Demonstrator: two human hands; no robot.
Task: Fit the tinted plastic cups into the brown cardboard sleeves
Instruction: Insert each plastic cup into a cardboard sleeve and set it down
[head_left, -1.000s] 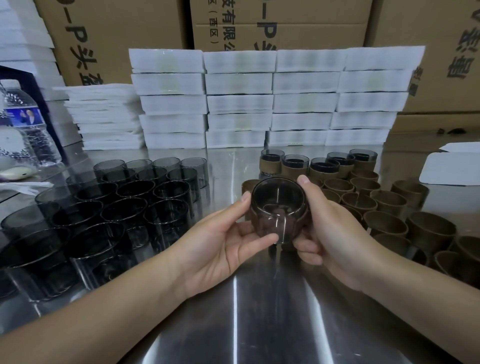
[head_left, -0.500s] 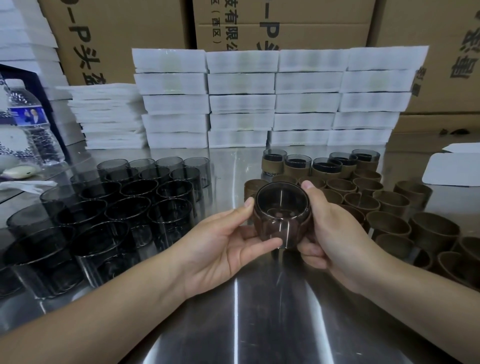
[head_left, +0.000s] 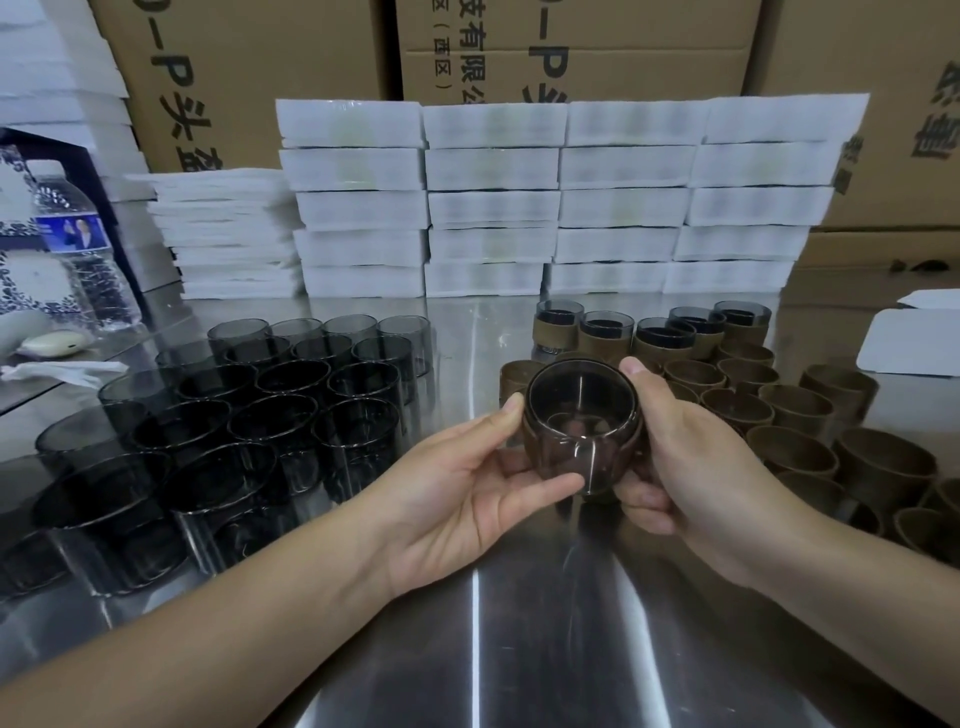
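A tinted plastic cup (head_left: 581, 410) sits inside a brown cardboard sleeve (head_left: 558, 457), held above the steel table at the centre. My left hand (head_left: 467, 488) holds it from the left with thumb and fingers round the sleeve. My right hand (head_left: 691, 457) grips it from the right, thumb at the rim. Several bare tinted cups (head_left: 291, 410) stand in rows at the left. Several empty sleeves (head_left: 789, 410) stand at the right, and several sleeved cups (head_left: 605, 335) form a row behind them.
Stacks of white foam trays (head_left: 561, 208) line the back of the steel table (head_left: 519, 649), with cardboard boxes (head_left: 249, 67) behind. A water bottle (head_left: 83, 249) stands far left. A white folded card (head_left: 914, 343) lies at the right edge.
The cup has slid deeper into the sleeve between my hands. Both hands stay in much the same place.
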